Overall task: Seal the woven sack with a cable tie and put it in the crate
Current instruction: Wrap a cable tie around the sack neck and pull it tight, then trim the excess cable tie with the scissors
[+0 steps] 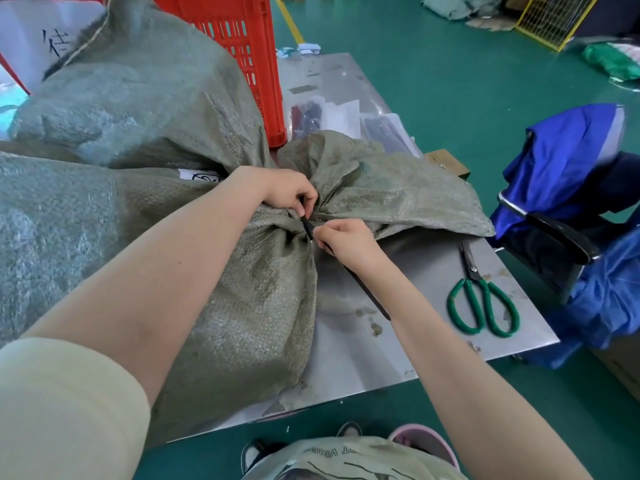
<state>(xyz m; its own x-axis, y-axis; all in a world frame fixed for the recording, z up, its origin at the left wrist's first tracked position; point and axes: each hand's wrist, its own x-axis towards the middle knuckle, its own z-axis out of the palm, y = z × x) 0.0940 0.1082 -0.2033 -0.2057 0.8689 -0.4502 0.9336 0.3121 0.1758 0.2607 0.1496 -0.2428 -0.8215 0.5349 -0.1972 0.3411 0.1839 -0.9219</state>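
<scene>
Cinching cable tie on sack neck; crate step not begun.

Woven sack lies on steel table, gathered neck at frame centre. Left hand, 11 o'clock of neck, pinches tie head w/ fingers closed; right hand, 4 o'clock, grips strap, tail trailing to 5. Next, prob.: pull tight, trim w/ scissors at 3 o'clock, lift into red crate at 12.

Bare steel table lies open at lower centre, between the bulging woven sack at left and green-handled scissors at right. The red crate at upper centre is hemmed in by sack fabric; plastic packets crowd the table beside it.
</scene>
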